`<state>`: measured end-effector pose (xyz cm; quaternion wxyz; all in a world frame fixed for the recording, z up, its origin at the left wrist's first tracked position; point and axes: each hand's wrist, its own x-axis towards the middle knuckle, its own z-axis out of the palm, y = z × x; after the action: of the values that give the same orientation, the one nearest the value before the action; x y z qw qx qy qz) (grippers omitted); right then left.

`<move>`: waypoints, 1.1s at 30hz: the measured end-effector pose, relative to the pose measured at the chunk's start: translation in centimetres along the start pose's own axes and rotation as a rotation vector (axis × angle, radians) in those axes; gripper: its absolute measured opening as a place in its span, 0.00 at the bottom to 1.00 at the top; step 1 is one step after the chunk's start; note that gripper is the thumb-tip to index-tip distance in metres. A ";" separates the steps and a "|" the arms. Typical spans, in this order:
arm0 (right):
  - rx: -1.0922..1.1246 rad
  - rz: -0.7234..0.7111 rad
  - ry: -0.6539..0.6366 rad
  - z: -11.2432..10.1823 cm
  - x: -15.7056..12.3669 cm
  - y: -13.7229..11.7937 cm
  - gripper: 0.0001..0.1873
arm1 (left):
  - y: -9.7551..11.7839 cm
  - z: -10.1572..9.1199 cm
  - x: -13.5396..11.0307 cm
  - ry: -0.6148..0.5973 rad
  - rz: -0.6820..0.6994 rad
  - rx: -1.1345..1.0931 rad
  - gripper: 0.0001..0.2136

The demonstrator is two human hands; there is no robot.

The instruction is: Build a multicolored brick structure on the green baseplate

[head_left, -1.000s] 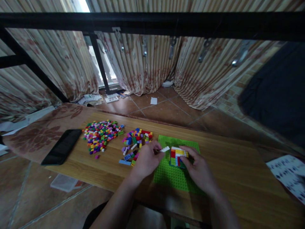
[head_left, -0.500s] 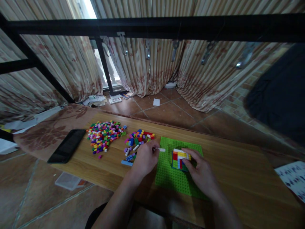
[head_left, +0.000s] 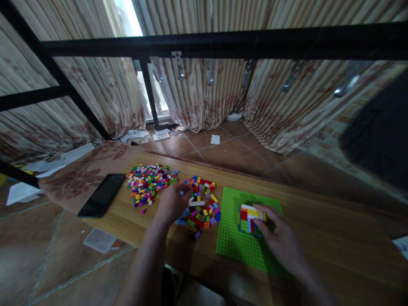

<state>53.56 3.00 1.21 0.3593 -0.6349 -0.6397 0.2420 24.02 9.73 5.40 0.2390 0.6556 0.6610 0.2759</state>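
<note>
My right hand grips a small block built of bricks, with white, yellow, red, green and blue showing. The block is over the green baseplate; whether it is fixed there is hidden. My left hand has its fingers curled at the left edge of a loose pile of building bricks. A bit of blue shows by its fingertips, but I cannot make out whether it is held. Just right of that hand, a long white brick lies among the others.
A heap of tiny coloured bricks lies behind and left of my left hand. Left of it is a black phone on the wooden table. A black metal rail crosses above the far side. A clear plastic box is on the floor.
My left hand has moved left, off the baseplate's edge, to the brick pile. The white piece at its fingertips is gone from there; a long white brick shows in the pile. My right hand keeps its grip.
</note>
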 end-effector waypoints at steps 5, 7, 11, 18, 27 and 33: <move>0.013 -0.020 0.006 0.1 0.1 0.2 0.18 | -0.3 -0.3 0.8 0.046 -0.023 -0.114 0.11; 0.010 -0.017 0.006 0.2 0.1 0.3 0.19 | -0.4 -0.5 1.1 0.052 -0.046 -0.102 0.12; 0.010 -0.029 0.005 0.2 0.0 0.4 0.19 | -0.5 -0.4 1.9 0.127 -0.049 -0.002 0.12; 0.007 -0.023 -0.005 -0.1 -0.2 0.0 0.18 | 0.0 2.3 4.0 0.157 0.070 0.173 0.12; 0.001 0.001 -0.030 -0.3 0.0 -0.1 0.18 | 0.5 3.4 4.2 0.066 0.036 0.377 0.11; -0.001 -0.022 -0.014 -0.2 0.0 0.0 0.18 | -0.5 2.6 4.4 0.032 -0.008 0.221 0.12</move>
<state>53.73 2.98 1.33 0.3573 -0.6262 -0.6494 0.2420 25.30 14.21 3.41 0.1559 0.6708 0.6938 0.2109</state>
